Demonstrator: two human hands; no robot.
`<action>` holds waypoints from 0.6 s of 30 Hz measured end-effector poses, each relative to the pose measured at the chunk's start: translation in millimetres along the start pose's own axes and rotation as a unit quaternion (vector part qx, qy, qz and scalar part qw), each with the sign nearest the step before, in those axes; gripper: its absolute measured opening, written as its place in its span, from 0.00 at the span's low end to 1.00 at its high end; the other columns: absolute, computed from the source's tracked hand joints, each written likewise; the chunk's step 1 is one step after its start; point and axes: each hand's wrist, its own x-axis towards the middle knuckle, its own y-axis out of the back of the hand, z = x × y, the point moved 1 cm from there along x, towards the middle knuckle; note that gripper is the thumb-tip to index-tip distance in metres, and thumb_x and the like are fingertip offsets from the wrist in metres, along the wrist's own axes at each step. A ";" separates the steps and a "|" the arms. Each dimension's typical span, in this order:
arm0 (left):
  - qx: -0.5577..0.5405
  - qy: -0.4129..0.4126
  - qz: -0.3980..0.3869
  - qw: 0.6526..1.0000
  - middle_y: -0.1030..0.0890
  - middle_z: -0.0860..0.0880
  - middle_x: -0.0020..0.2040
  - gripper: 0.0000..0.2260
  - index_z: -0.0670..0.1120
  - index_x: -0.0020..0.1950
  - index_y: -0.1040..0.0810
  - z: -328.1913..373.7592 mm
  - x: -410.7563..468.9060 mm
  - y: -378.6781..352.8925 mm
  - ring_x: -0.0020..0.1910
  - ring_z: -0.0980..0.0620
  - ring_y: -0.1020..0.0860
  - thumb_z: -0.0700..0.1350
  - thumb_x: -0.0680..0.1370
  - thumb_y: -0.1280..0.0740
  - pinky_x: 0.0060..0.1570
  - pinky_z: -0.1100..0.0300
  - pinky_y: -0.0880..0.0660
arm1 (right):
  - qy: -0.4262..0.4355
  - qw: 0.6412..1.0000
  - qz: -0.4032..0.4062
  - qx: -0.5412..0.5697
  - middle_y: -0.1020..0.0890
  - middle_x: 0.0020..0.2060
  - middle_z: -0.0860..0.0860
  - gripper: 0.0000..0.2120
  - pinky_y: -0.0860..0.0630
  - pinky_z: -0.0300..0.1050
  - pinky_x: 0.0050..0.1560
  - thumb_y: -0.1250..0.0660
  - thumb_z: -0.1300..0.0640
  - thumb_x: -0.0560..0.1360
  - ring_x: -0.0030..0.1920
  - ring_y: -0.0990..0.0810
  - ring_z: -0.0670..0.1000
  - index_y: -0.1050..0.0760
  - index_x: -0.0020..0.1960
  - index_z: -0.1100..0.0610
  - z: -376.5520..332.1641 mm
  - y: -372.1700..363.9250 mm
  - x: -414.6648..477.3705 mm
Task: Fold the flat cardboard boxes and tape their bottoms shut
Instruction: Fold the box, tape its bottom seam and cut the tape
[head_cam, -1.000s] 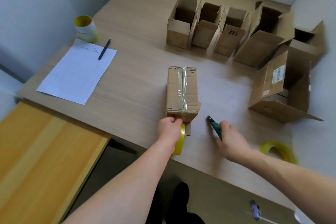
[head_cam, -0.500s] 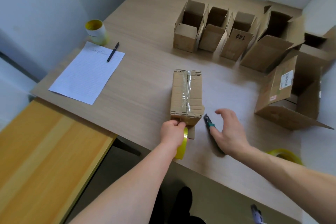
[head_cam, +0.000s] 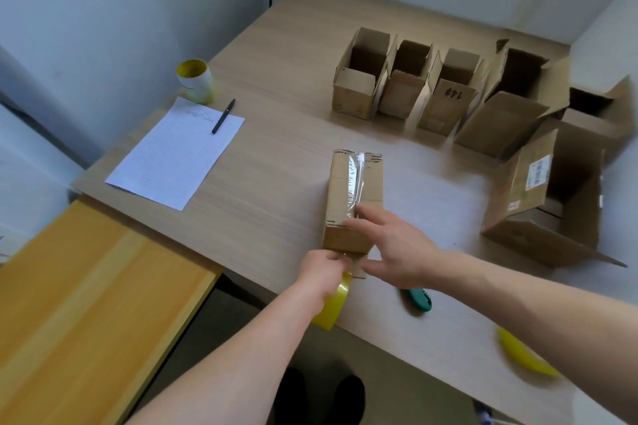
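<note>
Right hand [head_cam: 393, 245] moved off cutter [head_cam: 419, 300], open on box [head_cam: 345, 183]; left hand [head_cam: 322, 276] grips tape [head_cam: 333, 307]

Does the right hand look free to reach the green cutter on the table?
Probably yes: the right hand lies open on the taped box, holding nothing, and the green cutter lies unobstructed close beside its wrist.

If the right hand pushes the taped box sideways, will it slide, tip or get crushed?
Likely it slides: the taped box looks light, being plain cardboard on a smooth table. Tipping seems unlikely, since its long taped face lies up. The thin walls may dent if the right hand presses hard.
</note>
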 end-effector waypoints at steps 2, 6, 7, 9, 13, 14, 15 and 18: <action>-0.022 -0.034 -0.031 0.999 0.15 0.46 0.47 0.06 0.46 0.45 0.14 4.3 -16.1 4.9 0.48 0.49 0.20 0.44 0.77 0.30 0.53 0.52 0.23 | -0.012 0.997 0.061 0.055 0.38 0.77 0.48 0.32 0.37 0.42 0.71 0.30 0.52 0.73 0.75 0.39 0.49 0.35 0.76 0.46 4.6 1.8 -8.5; -0.037 -0.084 -0.089 0.992 0.17 0.53 0.46 0.06 0.48 0.51 0.15 28.4 -43.4 9.9 0.46 0.56 0.21 0.44 0.80 0.33 0.47 0.60 0.23 | -0.079 0.967 0.146 0.194 0.21 0.55 0.44 0.22 0.26 0.38 0.54 0.32 0.51 0.71 0.51 0.22 0.42 0.27 0.65 0.45 5.1 11.7 -30.1; -0.043 -0.094 -0.096 0.990 0.17 0.54 0.45 0.07 0.49 0.51 0.15 36.2 -48.8 9.3 0.44 0.57 0.21 0.44 0.81 0.33 0.45 0.62 0.23 | -0.097 0.957 0.134 0.239 0.20 0.48 0.44 0.20 0.25 0.38 0.49 0.32 0.49 0.71 0.46 0.21 0.43 0.26 0.62 0.44 2.8 15.9 -35.1; -0.064 -0.106 -0.097 0.988 0.17 0.55 0.40 0.07 0.49 0.51 0.16 51.1 -57.5 6.3 0.39 0.57 0.21 0.43 0.81 0.34 0.41 0.62 0.24 | -0.117 0.929 0.084 0.341 0.18 0.41 0.48 0.19 0.24 0.42 0.45 0.33 0.46 0.70 0.41 0.19 0.46 0.27 0.61 0.44 -1.8 23.5 -44.9; -0.119 -0.123 -0.109 0.979 0.18 0.50 0.39 0.09 0.45 0.55 0.17 78.8 -69.1 -4.8 0.35 0.53 0.21 0.42 0.82 0.36 0.36 0.62 0.23 | -0.134 0.847 0.051 0.511 0.16 0.40 0.56 0.19 0.22 0.51 0.46 0.32 0.55 0.74 0.41 0.16 0.56 0.28 0.63 0.44 -8.9 36.7 -57.6; -0.125 -0.129 -0.113 0.977 0.17 0.49 0.40 0.09 0.44 0.57 0.17 84.0 -71.0 -8.4 0.35 0.54 0.20 0.42 0.82 0.37 0.34 0.63 0.23 | -0.139 0.831 0.070 0.534 0.16 0.38 0.55 0.17 0.23 0.51 0.47 0.32 0.59 0.77 0.39 0.17 0.54 0.27 0.63 0.46 -10.4 40.1 -58.9; -0.130 -0.135 -0.116 0.975 0.17 0.49 0.43 0.10 0.45 0.57 0.17 88.5 -73.4 -12.9 0.37 0.54 0.19 0.42 0.83 0.37 0.35 0.64 0.23 | -0.143 0.821 0.089 0.546 0.17 0.37 0.52 0.16 0.23 0.51 0.47 0.33 0.61 0.79 0.38 0.18 0.52 0.27 0.63 0.47 -11.3 43.8 -59.9; -0.139 -0.160 -0.114 0.971 0.16 0.47 0.55 0.10 0.50 0.53 0.15 93.8 -75.7 -27.8 0.55 0.47 0.18 0.43 0.82 0.36 0.51 0.58 0.22 | -0.153 0.801 0.124 0.566 0.19 0.35 0.51 0.10 0.22 0.47 0.41 0.36 0.62 0.81 0.34 0.21 0.49 0.25 0.60 0.53 -15.2 55.6 -62.3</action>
